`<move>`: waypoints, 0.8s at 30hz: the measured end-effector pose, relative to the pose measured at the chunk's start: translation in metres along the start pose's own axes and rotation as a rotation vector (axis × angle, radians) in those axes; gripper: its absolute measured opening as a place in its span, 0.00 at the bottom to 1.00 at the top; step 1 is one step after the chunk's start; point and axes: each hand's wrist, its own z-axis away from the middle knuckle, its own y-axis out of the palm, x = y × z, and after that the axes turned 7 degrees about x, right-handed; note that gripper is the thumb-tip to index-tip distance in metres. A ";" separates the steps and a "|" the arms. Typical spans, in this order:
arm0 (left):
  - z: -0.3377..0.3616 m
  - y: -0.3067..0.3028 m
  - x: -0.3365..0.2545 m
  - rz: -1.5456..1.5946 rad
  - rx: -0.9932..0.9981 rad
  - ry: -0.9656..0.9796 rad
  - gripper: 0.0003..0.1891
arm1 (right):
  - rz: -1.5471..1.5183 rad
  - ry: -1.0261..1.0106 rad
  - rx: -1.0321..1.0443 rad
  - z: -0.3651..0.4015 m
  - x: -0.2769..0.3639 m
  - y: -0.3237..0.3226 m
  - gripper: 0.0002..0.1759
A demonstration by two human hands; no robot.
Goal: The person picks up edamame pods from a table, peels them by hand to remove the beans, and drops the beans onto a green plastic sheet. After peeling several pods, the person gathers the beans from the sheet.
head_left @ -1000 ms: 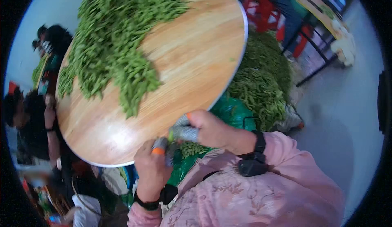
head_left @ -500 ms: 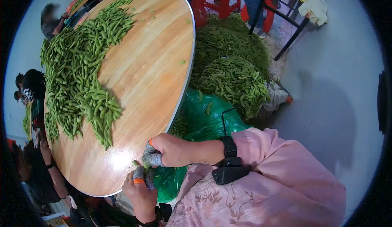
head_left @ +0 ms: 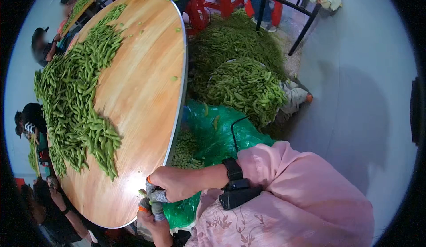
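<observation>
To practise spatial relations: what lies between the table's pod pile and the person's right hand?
Bare table top separates pod pile from right hand; head view.

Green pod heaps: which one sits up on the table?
The long heap spread along the round wooden table. The others lie lower: a floor heap and pods inside the green bag.

Pod [head_left: 143,193] between left hand [head_left: 153,220], right hand [head_left: 177,182]
</observation>
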 end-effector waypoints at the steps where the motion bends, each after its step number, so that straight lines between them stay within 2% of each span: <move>1: 0.003 0.000 0.001 0.179 -0.063 -0.123 0.12 | -0.006 -0.009 0.039 0.000 0.001 -0.001 0.07; 2: 0.005 0.000 0.002 0.356 -0.128 -0.249 0.10 | -0.105 -0.020 0.073 0.001 0.001 -0.001 0.07; 3: 0.004 0.000 0.000 0.350 -0.122 -0.248 0.10 | -0.109 -0.024 0.067 0.002 0.000 -0.001 0.07; 5: 0.003 0.001 -0.002 0.135 -0.158 -0.021 0.09 | -0.365 -0.091 0.163 0.003 -0.002 -0.002 0.06; 6: 0.003 -0.007 -0.001 0.539 -0.001 -0.192 0.08 | -0.368 -0.097 0.157 0.002 -0.004 -0.003 0.06; 7: 0.003 -0.009 0.001 0.534 0.005 -0.191 0.08 | -0.408 -0.096 0.185 0.002 -0.007 -0.003 0.06; 9: 0.002 -0.013 -0.005 1.178 0.165 -0.346 0.08 | -0.450 -0.101 0.208 0.002 -0.011 -0.004 0.07; 10: 0.001 -0.009 -0.009 1.172 0.172 -0.348 0.08 | -0.337 -0.076 0.165 0.003 -0.012 -0.005 0.07; 12: 0.002 0.002 -0.016 0.278 0.044 -0.211 0.11 | -0.226 -0.051 0.117 0.006 -0.013 -0.008 0.07; 13: 0.001 0.004 -0.020 0.275 0.046 -0.209 0.11 | -0.250 0.000 0.103 0.007 -0.013 -0.011 0.08; 15: -0.003 0.005 -0.033 0.188 0.190 -0.187 0.10 | -0.274 0.051 0.095 0.010 -0.016 -0.014 0.08; 17: -0.007 0.010 -0.041 0.226 0.202 -0.240 0.11 | -0.024 -0.007 -0.043 0.011 -0.020 -0.013 0.09; 20: -0.008 0.003 -0.039 -0.199 0.160 -0.086 0.10 | -0.118 0.153 0.104 0.014 0.002 -0.022 0.13; 21: -0.014 0.004 -0.046 -0.310 0.160 -0.030 0.10 | -0.066 0.067 0.104 0.013 -0.005 -0.020 0.12; 22: -0.020 0.003 -0.049 -0.353 0.125 0.091 0.11 | -0.155 0.158 0.181 0.012 0.002 -0.021 0.11; 23: -0.023 0.001 -0.051 -0.396 0.106 0.216 0.11 | -0.190 0.167 0.251 0.010 0.011 -0.024 0.11; 24: -0.022 0.001 -0.048 -0.350 0.100 0.198 0.12 | -0.286 0.088 0.142 0.009 0.009 -0.015 0.10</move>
